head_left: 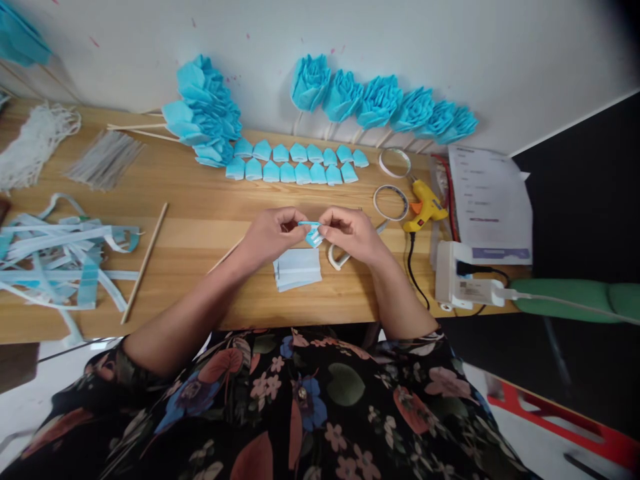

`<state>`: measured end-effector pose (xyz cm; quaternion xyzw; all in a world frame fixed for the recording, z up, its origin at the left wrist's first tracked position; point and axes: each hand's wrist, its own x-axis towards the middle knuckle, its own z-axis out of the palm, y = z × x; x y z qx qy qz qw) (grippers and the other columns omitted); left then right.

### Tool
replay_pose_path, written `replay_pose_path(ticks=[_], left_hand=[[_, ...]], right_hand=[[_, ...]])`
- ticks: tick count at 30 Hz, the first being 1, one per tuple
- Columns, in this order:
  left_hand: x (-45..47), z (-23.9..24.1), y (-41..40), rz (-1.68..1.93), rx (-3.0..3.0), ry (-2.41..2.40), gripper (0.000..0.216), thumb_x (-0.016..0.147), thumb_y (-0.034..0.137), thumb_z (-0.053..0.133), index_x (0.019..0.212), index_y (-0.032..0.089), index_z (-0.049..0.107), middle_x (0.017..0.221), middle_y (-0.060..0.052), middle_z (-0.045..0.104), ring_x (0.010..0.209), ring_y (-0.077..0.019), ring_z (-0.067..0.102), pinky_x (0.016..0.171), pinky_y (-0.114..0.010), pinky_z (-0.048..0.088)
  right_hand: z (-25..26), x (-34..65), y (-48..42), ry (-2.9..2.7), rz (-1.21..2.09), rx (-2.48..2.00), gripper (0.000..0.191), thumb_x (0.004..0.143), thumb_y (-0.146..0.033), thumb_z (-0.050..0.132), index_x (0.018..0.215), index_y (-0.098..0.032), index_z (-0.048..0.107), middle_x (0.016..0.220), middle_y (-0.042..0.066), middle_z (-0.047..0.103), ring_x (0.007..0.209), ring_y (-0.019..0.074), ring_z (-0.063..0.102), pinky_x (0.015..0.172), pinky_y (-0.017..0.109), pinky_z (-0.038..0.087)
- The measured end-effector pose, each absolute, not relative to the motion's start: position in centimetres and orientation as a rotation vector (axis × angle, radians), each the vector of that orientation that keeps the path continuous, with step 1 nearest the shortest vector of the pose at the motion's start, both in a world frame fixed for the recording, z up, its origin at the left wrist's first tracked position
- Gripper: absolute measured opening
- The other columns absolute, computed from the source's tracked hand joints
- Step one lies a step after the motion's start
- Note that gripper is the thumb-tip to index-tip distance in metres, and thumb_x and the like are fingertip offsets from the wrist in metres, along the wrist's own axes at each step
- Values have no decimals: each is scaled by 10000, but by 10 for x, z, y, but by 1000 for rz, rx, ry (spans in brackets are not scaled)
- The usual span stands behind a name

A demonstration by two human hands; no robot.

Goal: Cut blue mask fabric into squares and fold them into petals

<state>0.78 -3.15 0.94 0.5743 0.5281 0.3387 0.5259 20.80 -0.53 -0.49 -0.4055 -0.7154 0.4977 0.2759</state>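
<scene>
Between my two hands is a small folded piece of blue fabric [313, 236], pinched by its upper edge. My left hand [277, 233] grips its left end between thumb and fingers. At the other end my right hand [350, 232] pinches it the same way. Just below lies a stack of pale blue fabric pieces [298, 269] on the table. White-handled scissors [337, 259] rest partly under my right hand. Beyond my hands, two rows of folded blue petals [287, 173] lie side by side.
Blue fabric flowers [379, 101] on sticks lean against the wall, with a bunch [203, 110] further left. On the right are tape rolls [391, 203], a yellow glue gun [424, 205] and a white power strip [453, 277]. Fabric strips [65, 257] and a wooden stick [145, 263] lie left.
</scene>
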Motion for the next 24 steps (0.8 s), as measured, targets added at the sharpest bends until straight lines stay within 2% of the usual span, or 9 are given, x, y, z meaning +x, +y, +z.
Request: replay_pose_path(ticks=[10, 18, 21, 24], left_hand=[[10, -1, -35, 756, 1503, 1318, 192, 769, 331, 617, 769, 149, 679, 639, 18, 577, 579, -97, 438, 523, -229, 311], [9, 8, -33, 767, 1396, 1289, 141, 772, 275, 585, 746, 152, 650, 638, 23, 578, 539, -81, 401, 511, -221, 307], [9, 9, -33, 799, 1368, 1293, 118, 770, 256, 590, 740, 152, 637, 642, 23, 578, 545, -81, 413, 525, -220, 324], [10, 8, -33, 827, 1369, 1283, 121, 767, 263, 600, 743, 151, 636, 637, 25, 570, 553, -84, 420, 531, -221, 330]], right_hand=[[0, 203, -7, -2087, 1266, -1094, 244, 853, -377, 640, 731, -177, 571, 662, -24, 542, 619, 103, 437, 591, 253, 333], [1, 209, -4, -2032, 1385, -1082, 158, 856, -324, 601, 803, -176, 609, 693, -27, 568, 603, 98, 437, 571, 247, 326], [0, 211, -3, -1985, 1407, -1073, 196, 877, -364, 601, 872, -172, 637, 747, -10, 610, 643, 109, 482, 593, 248, 351], [-2, 211, -2, -1952, 1363, -1088, 213, 868, -384, 625, 851, -172, 636, 727, -14, 597, 637, 108, 476, 590, 245, 350]])
